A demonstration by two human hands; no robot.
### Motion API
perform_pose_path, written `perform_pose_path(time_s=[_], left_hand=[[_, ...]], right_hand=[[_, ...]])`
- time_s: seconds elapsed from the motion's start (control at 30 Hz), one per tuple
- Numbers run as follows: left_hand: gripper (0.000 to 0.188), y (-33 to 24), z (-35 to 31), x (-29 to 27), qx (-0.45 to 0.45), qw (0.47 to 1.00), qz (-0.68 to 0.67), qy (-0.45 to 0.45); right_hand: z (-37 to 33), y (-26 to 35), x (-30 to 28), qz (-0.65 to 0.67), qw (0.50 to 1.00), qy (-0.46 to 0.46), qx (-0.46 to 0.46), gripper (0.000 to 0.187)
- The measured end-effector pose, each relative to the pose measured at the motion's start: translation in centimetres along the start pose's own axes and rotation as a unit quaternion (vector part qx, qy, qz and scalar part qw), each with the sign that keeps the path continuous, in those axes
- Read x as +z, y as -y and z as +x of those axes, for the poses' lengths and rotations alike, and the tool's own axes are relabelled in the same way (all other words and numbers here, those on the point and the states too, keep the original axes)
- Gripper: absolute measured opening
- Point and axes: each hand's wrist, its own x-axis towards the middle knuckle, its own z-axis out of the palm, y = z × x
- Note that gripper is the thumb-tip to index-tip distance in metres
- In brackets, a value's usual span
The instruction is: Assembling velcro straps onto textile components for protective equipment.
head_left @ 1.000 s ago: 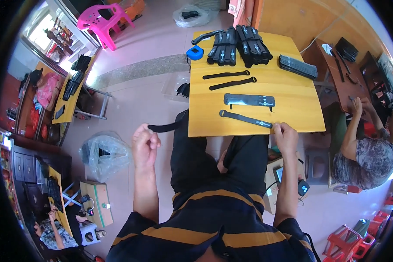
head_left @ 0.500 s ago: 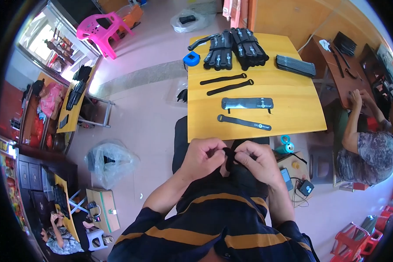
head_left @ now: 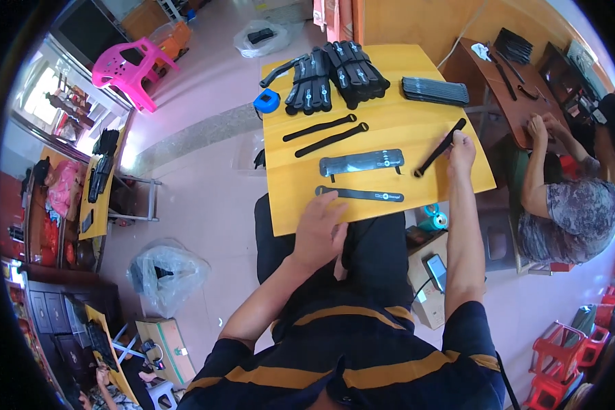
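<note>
My right hand (head_left: 462, 154) is closed on a black hook-and-loop strap (head_left: 430, 161) over the right side of the yellow table (head_left: 379, 213). One end of it points up past my fingers; the ringed end hangs toward the tabletop. My left hand (head_left: 318, 229), fingers apart, reaches over the table's front edge. Its fingertips are at the ringed left end of a printed black strap (head_left: 370, 195); whether they touch it I cannot tell. Just beyond lies a flat, clear-wrapped dark package (head_left: 362, 163). Two more ringed straps (head_left: 330, 140) lie side by side farther left.
Banded strap bundles (head_left: 311, 83) and a stack of wrapped packages (head_left: 435, 90) sit at the table's back. A blue tape-measure-like object (head_left: 266, 101) rests at its left edge. A person (head_left: 570, 219) works at a brown table on the right. A pink chair (head_left: 131, 68) stands far left.
My hands have parted from in front of my body. The right carried a black strap out over the table's right side; the left moved up to the front strap. The view has shifted.
</note>
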Motion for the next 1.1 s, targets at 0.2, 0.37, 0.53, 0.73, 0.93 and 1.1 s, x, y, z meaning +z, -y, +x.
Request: perform_pose_path(time_s=[0.2, 0.37, 0.53, 0.73, 0.93, 1.1], left_hand=[[0.040, 0.1, 1.0, 2.6, 0.042, 0.997, 0.044, 0.045], [0.043, 0.5, 0.2, 2.7, 0.005, 0.990, 0.094, 0.106], [0.046, 0.7, 0.2, 2.9, 0.014, 0.988, 0.098, 0.120], [0.052, 0.7, 0.5, 2.8, 0.020, 0.991, 0.108, 0.082], [0.028, 1.2, -0.1, 3.9, 0.088, 0.994, 0.071, 0.000], [0.022, 1.9, -1.0, 3.7, 0.164, 0.984, 0.066, -0.015]], right_hand=[[5.3, -1.7, -1.0, -0.246, 0.955, -0.162, -0.039, 0.039], [0.9, 0.0, -0.2, -0.535, 0.793, -0.116, -0.268, 0.062], [0.2, 0.5, -1.0, -0.573, 0.754, 0.012, -0.322, 0.046], [0.9, -0.7, 1.3, -0.567, 0.741, 0.057, -0.355, 0.027], [-0.7, 0.9, 2.2, -0.511, 0.757, 0.125, -0.388, 0.038], [-5.4, 1.7, 0.0, -0.417, 0.833, 0.157, -0.327, 0.036]])
